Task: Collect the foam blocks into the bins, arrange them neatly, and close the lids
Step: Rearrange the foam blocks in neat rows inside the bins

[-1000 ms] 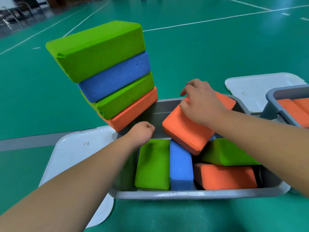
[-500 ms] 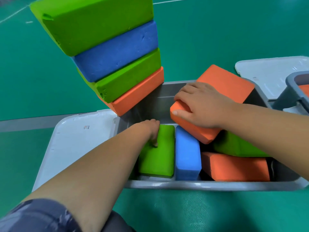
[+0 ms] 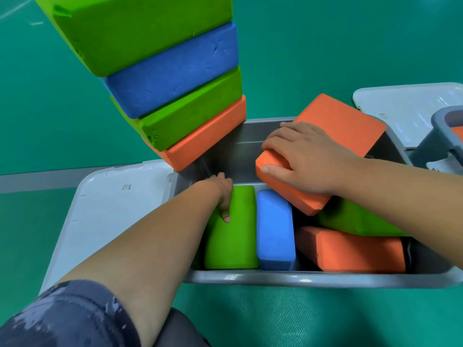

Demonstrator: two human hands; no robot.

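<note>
Fingers [image 3: 276,144] of the right hand [image 3: 310,161] curl over the near-left corner of the tilted orange block [image 3: 345,121], thumb laid along its side. I read that as a steadying hold, since the block rides propped on others with its far end raised toward one o'clock. The left hand [image 3: 220,191] reaches into the grey bin [image 3: 300,278] at its nine o'clock side, thumb pressed on the left green block [image 3: 233,236]. Its other fingers dip out of sight beside the block, so it looks like a grip for squaring the block against the wall, though I can't see the closure. Right beside it stands the blue block [image 3: 274,231], and at four o'clock lie the flat orange block [image 3: 350,251] and the second green block [image 3: 350,219], crooked under the tilted one. That makes five in this bin: two orange, two green, one blue. At eleven o'clock a leaning stack [image 3: 175,71] waits by the bin's corner, four high: green, blue, green, orange. Two lids lie off, the left lid [image 3: 107,204] at nine o'clock and the right lid [image 3: 406,106] at two o'clock. A second bin [image 3: 441,136] shows at three o'clock. By my judgement the packing is perhaps half done.
</note>
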